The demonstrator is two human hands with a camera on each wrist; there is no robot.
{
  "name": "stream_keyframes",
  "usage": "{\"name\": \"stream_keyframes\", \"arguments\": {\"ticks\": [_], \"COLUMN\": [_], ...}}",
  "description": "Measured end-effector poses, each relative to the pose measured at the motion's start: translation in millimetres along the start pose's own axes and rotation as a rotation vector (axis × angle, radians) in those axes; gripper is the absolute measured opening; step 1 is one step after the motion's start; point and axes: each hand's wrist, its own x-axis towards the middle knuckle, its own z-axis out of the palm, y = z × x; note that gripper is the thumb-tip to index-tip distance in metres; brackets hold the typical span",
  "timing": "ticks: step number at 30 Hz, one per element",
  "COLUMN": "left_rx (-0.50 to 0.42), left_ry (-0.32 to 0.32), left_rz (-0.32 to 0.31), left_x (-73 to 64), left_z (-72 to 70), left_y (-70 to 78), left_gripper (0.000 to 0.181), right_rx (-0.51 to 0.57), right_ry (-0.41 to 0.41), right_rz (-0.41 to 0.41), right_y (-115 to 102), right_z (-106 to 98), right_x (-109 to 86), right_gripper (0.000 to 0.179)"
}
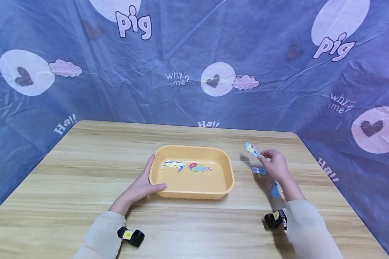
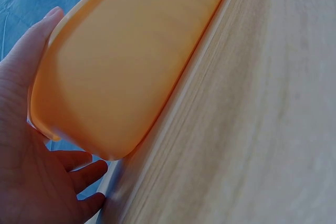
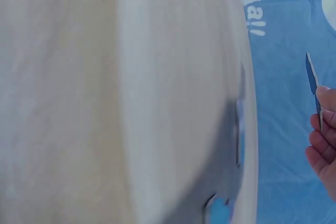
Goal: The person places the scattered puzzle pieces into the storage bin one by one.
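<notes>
A yellow-orange plastic tray (image 1: pixel 197 184) sits on the table, with two flat printed puzzle pieces inside: a white-and-blue one (image 1: pixel 173 164) and a green-and-red one (image 1: pixel 197 167). My left hand (image 1: pixel 143 186) holds the tray's left end, thumb over the front rim and fingers along the side; the left wrist view shows that hand (image 2: pixel 37 145) against the tray wall (image 2: pixel 121 72). To the right of the tray, my right hand (image 1: pixel 275 164) pinches a light-blue puzzle piece (image 1: pixel 252 149) with a yellow print, raised above the table. It appears nearly edge-on in the right wrist view.
Below the right hand lie a small blue-and-white piece (image 1: pixel 258 170) and a blue piece with red (image 1: pixel 275 190), partly covered by the forearm. The wooden table (image 1: pixel 100 154) meets a blue printed cloth (image 1: pixel 142 79) at its back and sides.
</notes>
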Motion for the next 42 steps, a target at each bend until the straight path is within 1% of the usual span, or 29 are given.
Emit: {"name": "stream_keyframes", "arguments": {"ticks": [3,11,18,24,34,42], "left_rx": [0.000,0.002,-0.006,-0.011,-0.017,-0.007], "left_ry": [0.000,0.001,0.001,-0.003,-0.007,-0.006], "left_rz": [-0.001,0.007,0.016,0.017,0.006,0.011], "left_x": [0.0,-0.5,-1.6,-2.6,-1.5,-1.5], "left_z": [-0.1,-0.2,-0.1,0.3,-0.3,-0.7], "left_y": [0.1,0.0,0.4,0.4,0.5,1.0], "left_gripper": [0.105,0.104,0.104,0.105,0.104,0.105], "right_rx": [-0.001,-0.002,0.004,0.020,0.070,0.108], "right_ry": [0.005,-0.002,0.011,0.001,-0.027,-0.004], "right_rz": [-0.020,-0.024,-0.068,-0.107,-0.126,-0.170], "right_y": [-6.1,-16.3,-25.8,-40.6,-60.9,-77.9], "right_z": [-0.7,-3.2,-4.1,-3.3,9.2,20.6], "right_x": [4.4,12.9,19.5,24.9,30.5,34.8], "right_gripper": [0.021,0.020,0.019,0.018,0.017,0.016]}}
